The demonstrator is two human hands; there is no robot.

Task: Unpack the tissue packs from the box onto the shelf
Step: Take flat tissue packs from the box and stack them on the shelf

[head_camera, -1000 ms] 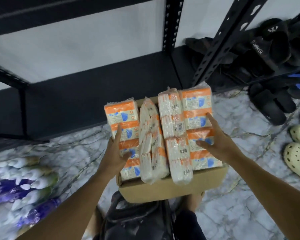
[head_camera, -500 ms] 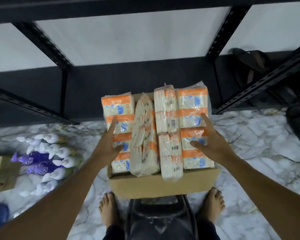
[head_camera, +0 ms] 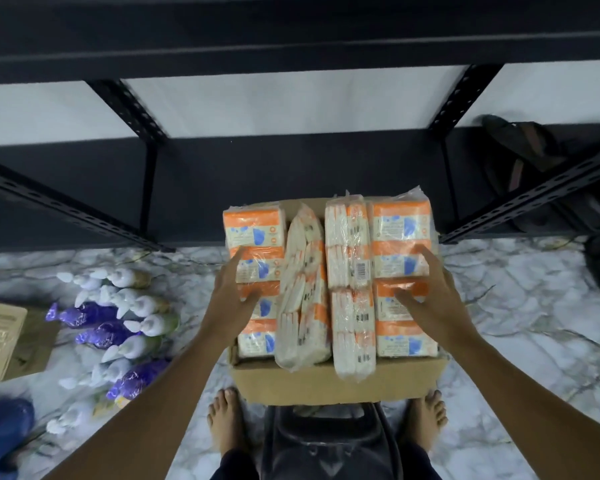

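Note:
A cardboard box [head_camera: 336, 382] stands in front of me, packed with orange-and-white tissue packs [head_camera: 400, 220] wrapped in clear plastic. The packs stick up above its rim. On the left-hand stack of packs [head_camera: 253, 230] lies my left hand [head_camera: 232, 296], fingers spread. My right hand [head_camera: 426, 299] lies the same way on the right-hand stack. Neither hand has closed around a pack. Between them are two bundles standing on edge [head_camera: 305, 306]. Just beyond the box is the black metal shelf [head_camera: 291, 174], its lowest board bare.
The box rests on a dark stool [head_camera: 326, 441] between my bare feet. Several white and purple bottles [head_camera: 118, 323] lie on the marble floor at left, beside a flat cardboard piece [head_camera: 4, 337]. Sandals [head_camera: 520, 154] sit on the shelf at right.
The view has swung left and downward, so the shoes at right have left the frame and the bottles show more. Both hands stay on the packs in the same places.

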